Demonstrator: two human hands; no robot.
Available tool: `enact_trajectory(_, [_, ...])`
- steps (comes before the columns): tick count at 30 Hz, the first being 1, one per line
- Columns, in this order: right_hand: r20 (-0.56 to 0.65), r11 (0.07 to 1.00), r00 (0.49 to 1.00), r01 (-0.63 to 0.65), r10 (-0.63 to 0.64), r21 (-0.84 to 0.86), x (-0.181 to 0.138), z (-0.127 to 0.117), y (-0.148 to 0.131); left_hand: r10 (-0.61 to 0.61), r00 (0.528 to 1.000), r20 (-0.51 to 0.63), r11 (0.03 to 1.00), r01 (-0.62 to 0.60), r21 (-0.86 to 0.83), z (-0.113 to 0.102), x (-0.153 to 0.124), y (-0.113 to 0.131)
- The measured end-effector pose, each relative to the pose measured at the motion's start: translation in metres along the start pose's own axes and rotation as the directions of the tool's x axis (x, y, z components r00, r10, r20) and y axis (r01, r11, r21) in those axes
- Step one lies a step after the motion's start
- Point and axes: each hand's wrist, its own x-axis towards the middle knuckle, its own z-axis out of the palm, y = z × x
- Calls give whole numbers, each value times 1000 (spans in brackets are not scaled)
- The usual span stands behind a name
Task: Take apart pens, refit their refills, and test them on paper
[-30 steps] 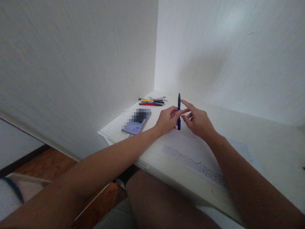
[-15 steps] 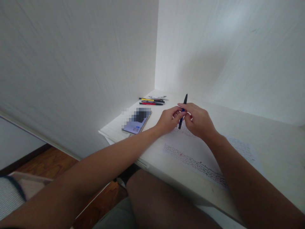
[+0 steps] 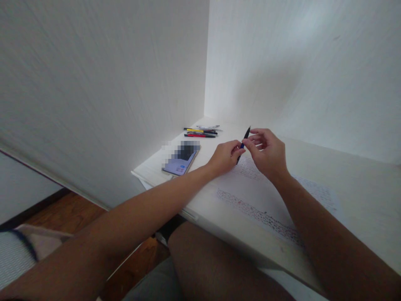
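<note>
Okay, the left hand (image 3: 223,158) has its fingers closed around the middle of a blue-and-black pen (image 3: 247,133), thumb pressed along the near side. The pen is tilted, black point up and leaning right, its lower end poking out beneath those fingers. Right hand (image 3: 271,151): fingers loosely curled, clear gap between thumb and the rest; thumb tip up against the barrel, index fingertip just beside the point. Can't tell whether that thumb grips or only rests.

Below both sets of fingers, a handwritten sheet (image 3: 250,190) lies flat on the white surface (image 3: 354,179). Second sheet (image 3: 322,193), also written on, is right of the right fingers, partly behind the forearm. Left of the left fingers, a phone (image 3: 185,162), screen up, part of it pixelated. Farther back and left of them, a small bunch of pens (image 3: 201,133), red and yellow ones included.
</note>
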Motion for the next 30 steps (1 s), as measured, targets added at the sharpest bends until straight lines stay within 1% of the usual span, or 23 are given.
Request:
enact_trajectory(2, [26,1000,1000,-6,7,-24,0,1,3,41,999,29,997,-43,63,0,1,-1])
enact_trajectory(5, [46,999,998,-40,41,-17,0,3,5,61,996,64,992,-67,106,1,1,-2])
enact_trajectory(10, [67,996,994,-84,81,34,-1,6,7,97,994,46,993,-100,70,3,-2,-5])
enact_trajectory(19, [84,996,994,-77,73,42,-2,6,3,62,998,25,995,-64,79,4,-5,-3])
enact_trajectory(26, [113,999,993,-38,41,-27,-2,4,6,46,997,60,991,-53,121,6,-3,-7])
enact_trajectory(30, [127,998,991,-38,43,-42,-1,4,6,57,997,52,990,-63,125,6,-3,-7])
